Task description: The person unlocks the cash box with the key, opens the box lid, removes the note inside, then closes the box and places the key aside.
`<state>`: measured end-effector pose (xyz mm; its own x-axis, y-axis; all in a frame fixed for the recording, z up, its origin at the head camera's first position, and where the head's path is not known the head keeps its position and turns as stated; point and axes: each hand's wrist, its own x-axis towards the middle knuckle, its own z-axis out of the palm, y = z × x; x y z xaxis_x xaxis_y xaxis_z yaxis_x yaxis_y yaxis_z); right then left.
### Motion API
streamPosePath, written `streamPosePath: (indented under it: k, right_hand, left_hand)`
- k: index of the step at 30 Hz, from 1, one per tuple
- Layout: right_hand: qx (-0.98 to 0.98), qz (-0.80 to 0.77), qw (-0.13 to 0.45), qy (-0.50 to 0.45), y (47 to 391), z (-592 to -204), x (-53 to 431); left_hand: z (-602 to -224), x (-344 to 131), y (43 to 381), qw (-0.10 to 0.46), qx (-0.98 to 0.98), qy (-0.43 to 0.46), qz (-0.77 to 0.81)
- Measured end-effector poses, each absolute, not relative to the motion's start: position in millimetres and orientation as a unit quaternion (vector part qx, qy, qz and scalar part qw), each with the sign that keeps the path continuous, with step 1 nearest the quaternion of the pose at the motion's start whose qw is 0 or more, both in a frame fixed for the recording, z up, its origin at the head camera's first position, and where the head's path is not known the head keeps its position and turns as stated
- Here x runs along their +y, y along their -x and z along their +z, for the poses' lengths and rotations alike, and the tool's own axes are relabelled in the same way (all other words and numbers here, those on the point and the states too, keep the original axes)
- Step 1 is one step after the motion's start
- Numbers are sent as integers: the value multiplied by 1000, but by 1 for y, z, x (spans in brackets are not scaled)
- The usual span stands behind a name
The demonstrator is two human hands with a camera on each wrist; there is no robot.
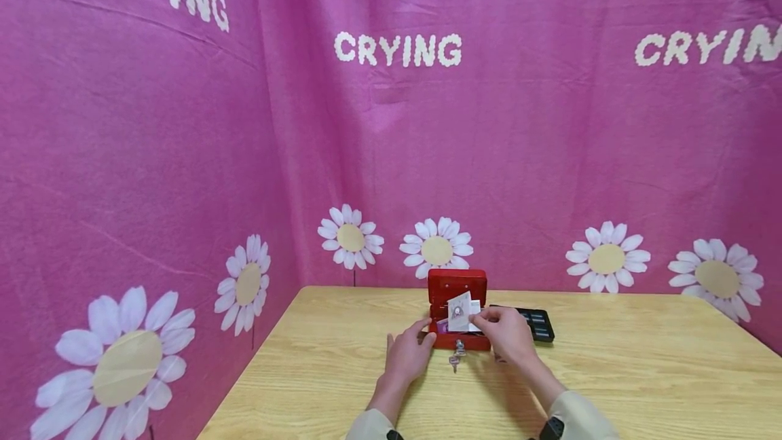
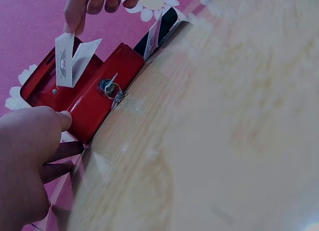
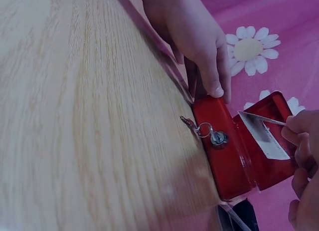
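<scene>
Magenta daisy-print cloth (image 1: 513,155) backs a wood-grain table (image 1: 342,331) bearing an open, glossy red cash box (image 1: 444,343).
Pinched in the right hand (image 1: 510,337), a printed paper slip (image 1: 458,313) hovers over the box; the left hand (image 1: 406,355), fingers apart, rests on its left end. Keys (image 1: 454,362) dangle at its front; a black coin tray (image 1: 541,324) lies to its right. Moving paper here seems the step; next likely calls for a light pinch, clear of the lid (image 1: 457,276).

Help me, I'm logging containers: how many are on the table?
2: the open red box, and the black tray on its right, partly hidden in the head view. Others could be hidden behind these.
</scene>
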<state>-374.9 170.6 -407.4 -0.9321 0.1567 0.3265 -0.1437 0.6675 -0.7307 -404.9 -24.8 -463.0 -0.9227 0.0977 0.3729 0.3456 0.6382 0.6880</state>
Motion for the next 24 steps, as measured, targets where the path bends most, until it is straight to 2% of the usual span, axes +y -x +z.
streamPosePath:
  k: [24]
  right_hand:
    - [-896, 401, 192, -2, 354, -405, 210]
  left_hand:
    - [-463, -23, 404, 146, -892, 119, -412]
